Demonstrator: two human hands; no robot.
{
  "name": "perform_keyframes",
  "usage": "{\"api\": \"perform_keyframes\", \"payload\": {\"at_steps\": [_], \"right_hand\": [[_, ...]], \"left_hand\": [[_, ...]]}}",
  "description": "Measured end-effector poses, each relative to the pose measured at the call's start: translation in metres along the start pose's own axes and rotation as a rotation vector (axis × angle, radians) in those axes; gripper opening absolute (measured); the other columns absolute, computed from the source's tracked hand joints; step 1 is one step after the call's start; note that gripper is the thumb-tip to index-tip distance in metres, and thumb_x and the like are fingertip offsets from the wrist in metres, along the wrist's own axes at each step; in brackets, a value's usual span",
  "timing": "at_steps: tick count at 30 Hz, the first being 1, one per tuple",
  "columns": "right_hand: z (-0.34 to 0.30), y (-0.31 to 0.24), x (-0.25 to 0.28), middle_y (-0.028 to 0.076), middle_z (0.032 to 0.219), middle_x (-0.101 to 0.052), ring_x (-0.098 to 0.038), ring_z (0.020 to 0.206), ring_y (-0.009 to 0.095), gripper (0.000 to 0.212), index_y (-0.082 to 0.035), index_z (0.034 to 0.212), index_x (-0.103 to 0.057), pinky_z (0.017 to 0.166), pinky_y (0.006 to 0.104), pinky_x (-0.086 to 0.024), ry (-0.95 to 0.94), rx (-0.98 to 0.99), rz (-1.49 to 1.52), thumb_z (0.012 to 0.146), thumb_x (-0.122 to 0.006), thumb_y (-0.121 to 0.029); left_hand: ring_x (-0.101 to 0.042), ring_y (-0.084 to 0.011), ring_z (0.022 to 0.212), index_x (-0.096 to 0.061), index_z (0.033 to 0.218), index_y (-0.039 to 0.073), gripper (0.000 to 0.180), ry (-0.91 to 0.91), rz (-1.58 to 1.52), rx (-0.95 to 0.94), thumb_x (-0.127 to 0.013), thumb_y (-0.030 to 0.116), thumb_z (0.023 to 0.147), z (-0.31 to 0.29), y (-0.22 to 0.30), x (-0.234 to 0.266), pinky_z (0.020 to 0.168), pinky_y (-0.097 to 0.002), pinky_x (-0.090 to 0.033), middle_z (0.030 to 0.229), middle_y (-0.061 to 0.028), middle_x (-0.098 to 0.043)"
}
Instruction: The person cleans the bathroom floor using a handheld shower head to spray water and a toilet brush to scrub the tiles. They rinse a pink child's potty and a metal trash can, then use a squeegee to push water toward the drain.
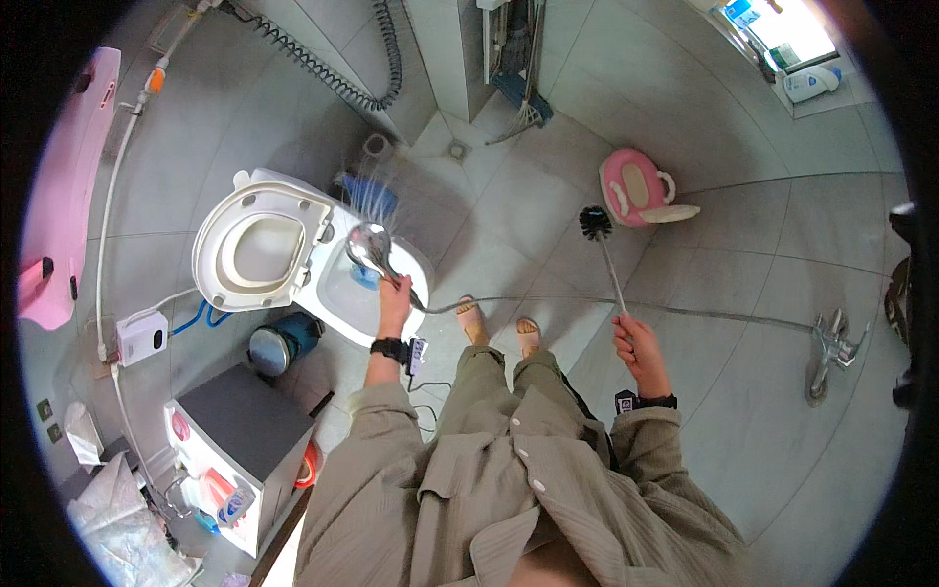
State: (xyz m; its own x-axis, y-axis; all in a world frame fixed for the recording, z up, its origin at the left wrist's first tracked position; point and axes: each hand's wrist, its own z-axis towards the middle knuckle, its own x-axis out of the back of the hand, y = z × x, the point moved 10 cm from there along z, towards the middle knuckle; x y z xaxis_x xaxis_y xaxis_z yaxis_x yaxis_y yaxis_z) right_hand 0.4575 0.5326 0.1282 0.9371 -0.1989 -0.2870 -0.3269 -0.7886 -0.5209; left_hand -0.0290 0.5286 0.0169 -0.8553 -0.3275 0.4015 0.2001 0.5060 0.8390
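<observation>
My left hand [394, 311] is closed around the handle of a chrome shower head [370, 247], held over the near part of the white toilet bowl [342, 311]. Thin water jets [372, 191] fan out from its face toward the far side, across a blue object [370, 196] behind the toilet. The raised toilet seat and lid [235, 245] lean back to the left. Out to the right, my right hand [643, 354] grips the thin handle of a toilet brush [595, 223], its black bristle head pointing away from me, apart from the toilet.
The shower hose [548, 299] stretches across to a wall mixer tap [833, 357] at right. A pink child's potty seat [636, 186] lies by the right wall. A lidded bin [274, 347] and a grey-topped cabinet [240, 421] stand at left. Mops [523, 88] lean at the back.
</observation>
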Motion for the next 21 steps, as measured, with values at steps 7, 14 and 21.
{"api": "perform_keyframes", "payload": {"at_steps": [7,14,21], "right_hand": [[0.02,-0.004,0.041,-0.001,0.068,-0.042,-0.033,0.048,0.004,0.024,-0.002,0.091,-0.049,0.036,0.0184,-0.023,-0.101,-0.029,-0.058,0.09,-0.051,-0.026],[0.025,0.014,0.075,-0.001,0.068,-0.043,-0.033,0.046,0.005,0.023,-0.003,0.087,-0.049,0.035,0.0194,-0.024,-0.055,-0.088,-0.062,0.091,-0.05,-0.025],[0.021,0.04,0.09,-0.001,0.066,-0.043,-0.033,0.045,0.005,0.022,-0.004,0.087,-0.049,0.035,0.02,-0.023,-0.046,-0.123,-0.041,0.091,-0.049,-0.025]], "left_hand": [[-0.058,-0.0332,0.08,-0.039,0.094,-0.004,0.03,0.064,0.206,0.036,-0.06,0.014,0.081,-0.091,-0.016,-0.056,0.071,-0.0379,-0.044,0.085,-0.0203,-0.056],[-0.054,-0.0199,0.073,-0.041,0.094,-0.002,0.025,0.038,0.105,0.088,-0.059,0.01,0.081,-0.131,-0.037,-0.086,0.068,-0.0317,-0.044,0.08,-0.0107,-0.053],[-0.056,-0.0302,0.077,-0.038,0.098,-0.006,0.033,-0.056,0.359,0.133,-0.061,0.009,0.079,-0.129,-0.052,-0.083,0.07,-0.0368,-0.044,0.082,-0.0171,-0.054]]}}
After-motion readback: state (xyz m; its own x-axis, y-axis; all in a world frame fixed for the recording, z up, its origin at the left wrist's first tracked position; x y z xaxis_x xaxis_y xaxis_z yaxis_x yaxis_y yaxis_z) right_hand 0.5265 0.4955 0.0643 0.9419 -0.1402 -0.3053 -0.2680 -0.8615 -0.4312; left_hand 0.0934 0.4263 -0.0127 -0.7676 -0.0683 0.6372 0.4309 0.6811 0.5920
